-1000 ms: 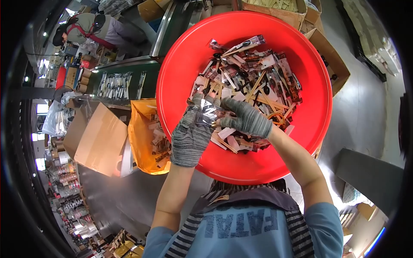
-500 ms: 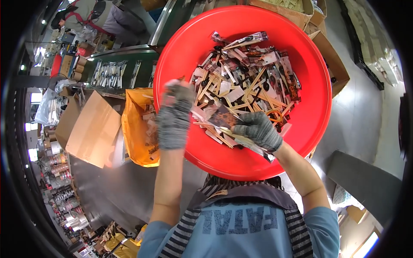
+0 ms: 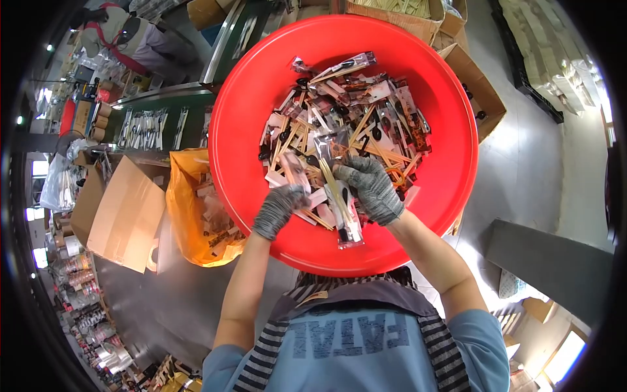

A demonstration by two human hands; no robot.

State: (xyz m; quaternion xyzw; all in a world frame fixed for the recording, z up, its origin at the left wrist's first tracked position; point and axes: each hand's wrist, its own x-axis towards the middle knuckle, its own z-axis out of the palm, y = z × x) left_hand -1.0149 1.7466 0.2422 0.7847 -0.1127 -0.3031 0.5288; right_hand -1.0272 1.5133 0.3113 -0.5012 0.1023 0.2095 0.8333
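Cutlery packets [image 3: 339,134], clear sleeves holding wooden chopsticks and dark spoons, lie heaped in a big red basin [image 3: 251,98] that fills the middle of the view, just in front of the person's chest. Both hands wear grey knit gloves and are down in the near side of the heap. The left hand [image 3: 279,210] has its fingers curled narrowly around a packet [image 3: 295,171] at the pile's near-left edge. The right hand [image 3: 371,188] has its fingers closed on a small bunch of long packets [image 3: 343,202], whose ends hang down past the palm toward the basin's near rim. The two hands are close together, with only a few loose packets between them.

To the left of the basin an orange plastic bag [image 3: 186,209] stands open with more packets inside, touching or just beside the basin's rim. Further left sits a brown cardboard box [image 3: 124,212] on the grey counter [image 3: 163,300]. Behind the bag runs a green conveyor [image 3: 163,111] with clear packets laid across it, and another person [image 3: 140,36] in a red apron works at its far end. More cardboard boxes [image 3: 477,85] crowd the basin's far and right sides, one of them holding pale sticks.
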